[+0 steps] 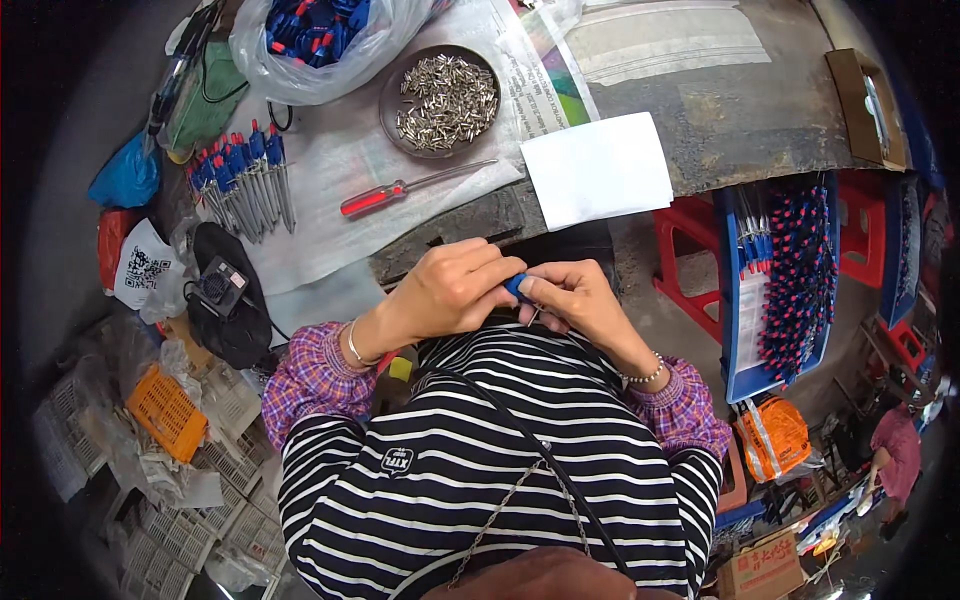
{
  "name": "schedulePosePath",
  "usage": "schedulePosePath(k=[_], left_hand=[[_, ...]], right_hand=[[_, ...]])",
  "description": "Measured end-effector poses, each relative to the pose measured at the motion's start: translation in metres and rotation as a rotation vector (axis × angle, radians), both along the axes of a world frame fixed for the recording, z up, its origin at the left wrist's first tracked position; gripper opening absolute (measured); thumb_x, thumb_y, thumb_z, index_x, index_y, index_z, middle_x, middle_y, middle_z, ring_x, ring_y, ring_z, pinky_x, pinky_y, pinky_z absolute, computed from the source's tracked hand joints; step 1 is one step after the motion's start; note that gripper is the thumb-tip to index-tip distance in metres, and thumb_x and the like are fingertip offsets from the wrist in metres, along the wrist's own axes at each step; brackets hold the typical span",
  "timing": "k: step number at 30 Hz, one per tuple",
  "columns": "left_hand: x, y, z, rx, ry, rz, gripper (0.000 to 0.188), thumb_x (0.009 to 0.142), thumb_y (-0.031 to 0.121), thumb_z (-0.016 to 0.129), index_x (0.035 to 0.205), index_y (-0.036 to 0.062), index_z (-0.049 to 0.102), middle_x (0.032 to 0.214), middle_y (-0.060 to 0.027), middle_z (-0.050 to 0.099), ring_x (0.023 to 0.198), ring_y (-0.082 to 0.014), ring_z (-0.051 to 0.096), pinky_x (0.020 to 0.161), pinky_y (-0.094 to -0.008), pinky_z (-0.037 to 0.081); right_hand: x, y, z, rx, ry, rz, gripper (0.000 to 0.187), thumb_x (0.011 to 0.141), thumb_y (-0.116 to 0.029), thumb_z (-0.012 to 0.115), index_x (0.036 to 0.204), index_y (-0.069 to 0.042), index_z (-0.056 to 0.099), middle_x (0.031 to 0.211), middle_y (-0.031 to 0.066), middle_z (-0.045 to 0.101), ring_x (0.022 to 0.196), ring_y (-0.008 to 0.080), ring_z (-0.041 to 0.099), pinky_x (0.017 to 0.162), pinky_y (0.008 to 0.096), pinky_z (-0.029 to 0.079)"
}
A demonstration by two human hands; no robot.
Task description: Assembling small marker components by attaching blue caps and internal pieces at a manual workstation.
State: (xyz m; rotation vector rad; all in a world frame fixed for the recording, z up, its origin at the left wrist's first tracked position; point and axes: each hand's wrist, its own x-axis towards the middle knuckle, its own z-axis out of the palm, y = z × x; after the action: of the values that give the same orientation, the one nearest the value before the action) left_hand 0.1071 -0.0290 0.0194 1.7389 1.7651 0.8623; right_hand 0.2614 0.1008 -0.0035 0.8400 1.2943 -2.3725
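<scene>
Close in front of my body, both hands meet around a small blue plastic part [515, 287]. A thin metal shaft [534, 317] shows below it by my right fingers; whether the two are joined is hidden. My left hand [455, 287] is closed, its fingertips on the blue part's left side. My right hand [580, 300] pinches it from the right with thumb and fingers. On the table ahead lie a red-handled screwdriver [375, 198] and a round bowl [388, 118] of small metal pins. Left of them is a bunch of blue-and-red-handled metal shafts [245, 175].
A clear plastic bag [300, 88] of blue and red parts stands at the far left. White paper [597, 170] lies at the table edge. To the right, a blue tray [735, 330] of similar pieces rests by a red stool [685, 260]. An orange basket [165, 412] is lower left.
</scene>
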Motion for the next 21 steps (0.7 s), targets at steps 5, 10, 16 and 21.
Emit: schedulePosePath(k=[5,10,16,21], left_hand=[[-0.010,0.001,-0.005,-0.054,-0.212,-0.182,0.031,0.071,0.017,0.074,0.093,-0.0024,0.063,0.069,-0.0107,0.058,0.060,-0.0269,0.057,0.054,-0.0342,0.046],[-0.014,-0.001,-0.007,-0.052,-0.293,-0.241,0.032,0.072,0.021,0.074,0.093,-0.0011,0.064,0.070,-0.0105,0.060,0.061,-0.0258,0.059,0.053,-0.0335,0.047],[-0.013,-0.001,-0.008,-0.079,-0.254,-0.143,0.031,0.072,0.020,0.074,0.094,0.0001,0.064,0.072,-0.0105,0.061,0.062,-0.0257,0.060,0.055,-0.0334,0.047],[-0.013,-0.005,-0.013,-0.079,-0.286,-0.099,0.031,0.072,0.019,0.074,0.095,0.0007,0.064,0.071,-0.0106,0.061,0.062,-0.0265,0.060,0.055,-0.0335,0.047]], right_hand=[[0.004,-0.003,-0.009,-0.123,0.014,0.066,0.020,0.086,-0.016,0.059,0.082,0.001,0.070,0.061,0.0028,0.063,0.044,0.0033,0.046,0.040,0.0174,0.033],[0.006,-0.012,-0.009,0.263,0.193,0.091,0.021,0.082,-0.018,0.062,0.075,-0.001,0.071,0.056,0.0015,0.062,0.045,0.0056,0.049,0.041,0.0211,0.036],[0.003,-0.010,-0.005,-0.107,-0.022,-0.008,0.025,0.084,-0.019,0.061,0.070,-0.002,0.070,0.055,0.0014,0.060,0.042,0.0028,0.044,0.038,0.0176,0.032],[0.003,-0.007,-0.017,-0.176,-0.014,0.055,0.022,0.087,-0.020,0.059,0.082,-0.002,0.070,0.062,0.0021,0.063,0.045,0.0028,0.046,0.039,0.0175,0.034]])
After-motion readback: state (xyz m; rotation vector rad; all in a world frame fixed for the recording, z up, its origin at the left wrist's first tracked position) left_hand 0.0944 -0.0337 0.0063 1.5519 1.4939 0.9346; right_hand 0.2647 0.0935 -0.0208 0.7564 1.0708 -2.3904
